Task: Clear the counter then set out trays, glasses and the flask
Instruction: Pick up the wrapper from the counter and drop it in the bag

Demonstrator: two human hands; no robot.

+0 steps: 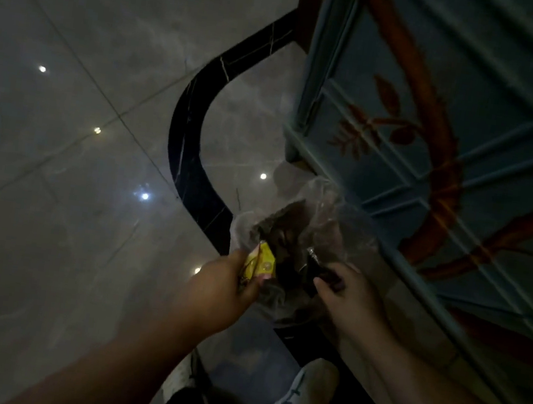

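The scene is dim. My left hand (227, 281) grips a small yellow packet (260, 262) at the mouth of a clear plastic bag (317, 215) that hangs low over the floor. Dark rubbish fills the inside of the bag. My right hand (348, 294) pinches the bag's right rim, with a small dark wrapper (314, 262) by its fingers. No trays, glasses or flask are in sight.
A blue cabinet (455, 125) painted with orange branches stands at the right, close to the bag. The floor is glossy grey tile (63, 141) with a black curved inlay (190, 124). My shoes (307, 397) are at the bottom.
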